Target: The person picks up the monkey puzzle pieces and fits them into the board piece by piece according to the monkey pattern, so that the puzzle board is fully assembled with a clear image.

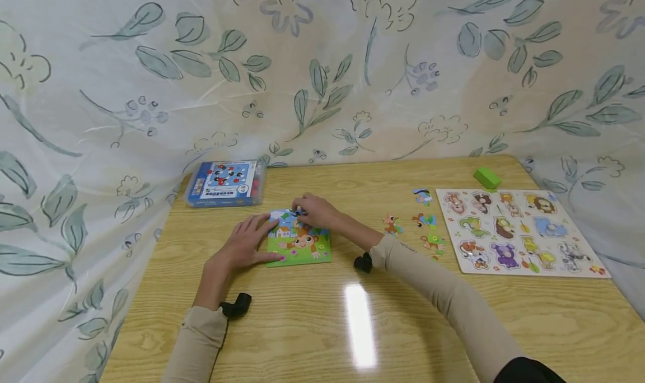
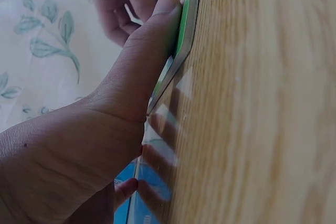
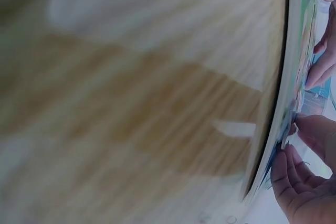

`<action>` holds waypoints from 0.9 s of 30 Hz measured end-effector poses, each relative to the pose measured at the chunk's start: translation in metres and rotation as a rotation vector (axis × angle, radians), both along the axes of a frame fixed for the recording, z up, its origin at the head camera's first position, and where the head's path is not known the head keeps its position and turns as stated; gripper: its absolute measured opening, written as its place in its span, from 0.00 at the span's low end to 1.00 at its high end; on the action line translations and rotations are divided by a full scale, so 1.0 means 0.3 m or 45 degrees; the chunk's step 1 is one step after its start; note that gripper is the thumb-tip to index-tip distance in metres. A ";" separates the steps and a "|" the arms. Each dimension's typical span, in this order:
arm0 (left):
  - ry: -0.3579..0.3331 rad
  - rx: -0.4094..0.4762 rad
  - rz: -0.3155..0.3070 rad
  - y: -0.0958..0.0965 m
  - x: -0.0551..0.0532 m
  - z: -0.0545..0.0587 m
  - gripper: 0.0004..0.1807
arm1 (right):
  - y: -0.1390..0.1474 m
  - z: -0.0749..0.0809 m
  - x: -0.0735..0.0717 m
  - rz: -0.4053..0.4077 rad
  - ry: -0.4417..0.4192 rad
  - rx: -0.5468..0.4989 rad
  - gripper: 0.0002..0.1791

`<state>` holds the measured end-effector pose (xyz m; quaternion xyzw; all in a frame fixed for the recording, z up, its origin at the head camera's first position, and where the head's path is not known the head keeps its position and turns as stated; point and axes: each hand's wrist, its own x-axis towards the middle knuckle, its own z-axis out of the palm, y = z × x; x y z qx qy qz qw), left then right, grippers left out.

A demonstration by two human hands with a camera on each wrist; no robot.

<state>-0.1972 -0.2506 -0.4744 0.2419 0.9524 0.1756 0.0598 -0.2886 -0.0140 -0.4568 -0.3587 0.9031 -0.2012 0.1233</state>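
Observation:
A small monkey jigsaw puzzle [image 1: 299, 255] with a green border lies flat on the wooden table. My left hand [image 1: 243, 244] rests along its left side, fingers spread and thumb on the board's lower left edge. In the left wrist view that thumb [image 2: 167, 11] presses on the green rim. At the puzzle's upper part, my right hand [image 1: 318, 211] pinches a small puzzle piece [image 3: 286, 136] between thumb and fingertips, close to the board. Most of this piece is hidden by the fingers. Several loose puzzle pieces [image 1: 424, 220] lie to the right of my right hand.
A clear plastic box [image 1: 227, 182] with a blue-and-white label stands behind my left hand. On the right lies a white animal peg board [image 1: 456, 260], with a green block [image 1: 487, 178] at its back edge. A floral cloth [image 1: 322, 120] hangs behind the table [image 1: 282, 327].

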 end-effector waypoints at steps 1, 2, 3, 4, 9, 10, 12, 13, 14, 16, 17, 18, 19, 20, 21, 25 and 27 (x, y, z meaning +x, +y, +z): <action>-0.003 -0.003 0.001 0.000 0.000 0.001 0.50 | -0.002 -0.001 -0.001 0.015 0.011 -0.003 0.13; -0.003 -0.005 0.001 -0.001 0.001 0.002 0.50 | -0.003 -0.002 -0.002 0.027 0.020 -0.005 0.13; -0.006 -0.004 0.002 -0.001 0.001 0.003 0.50 | -0.005 -0.002 -0.002 0.038 0.027 -0.010 0.13; -0.010 -0.008 0.003 -0.001 0.002 0.004 0.50 | -0.005 -0.003 -0.003 0.046 0.029 -0.013 0.13; -0.004 -0.003 -0.006 -0.001 0.002 0.006 0.50 | -0.005 -0.004 -0.005 0.068 0.019 0.002 0.13; 0.001 -0.004 -0.008 0.000 0.002 0.006 0.50 | -0.003 -0.003 -0.005 0.072 0.015 0.010 0.13; 0.005 -0.006 -0.009 0.000 0.000 0.006 0.50 | 0.000 -0.002 -0.006 0.088 0.011 0.027 0.15; 0.004 -0.010 -0.007 0.000 -0.001 0.007 0.50 | 0.001 0.000 -0.006 0.096 0.007 0.034 0.16; 0.004 -0.014 -0.004 0.000 -0.002 0.007 0.50 | 0.003 0.003 -0.006 0.107 0.005 0.046 0.17; -0.003 -0.022 0.003 0.000 -0.003 0.010 0.50 | 0.006 0.010 -0.006 0.134 0.004 0.070 0.20; -0.007 -0.027 0.006 0.000 -0.003 0.012 0.51 | 0.007 0.014 -0.005 0.153 0.009 0.087 0.21; -0.011 -0.030 0.007 0.000 -0.003 0.012 0.51 | 0.008 0.018 -0.005 0.172 0.018 0.108 0.22; -0.014 -0.032 0.008 0.000 -0.003 0.013 0.51 | 0.010 0.023 -0.004 0.190 0.027 0.130 0.23; -0.020 -0.031 0.009 0.000 -0.002 0.013 0.51 | 0.011 0.025 -0.004 0.212 0.044 0.153 0.24; -0.022 -0.028 0.008 0.000 -0.002 0.015 0.51 | 0.012 0.029 -0.003 0.232 0.061 0.181 0.25; -0.031 -0.020 0.006 0.003 0.000 0.016 0.51 | 0.017 0.034 -0.003 0.296 0.163 0.292 0.25; -0.045 -0.019 0.013 0.003 0.001 0.016 0.51 | 0.018 0.036 -0.003 0.320 0.207 0.312 0.22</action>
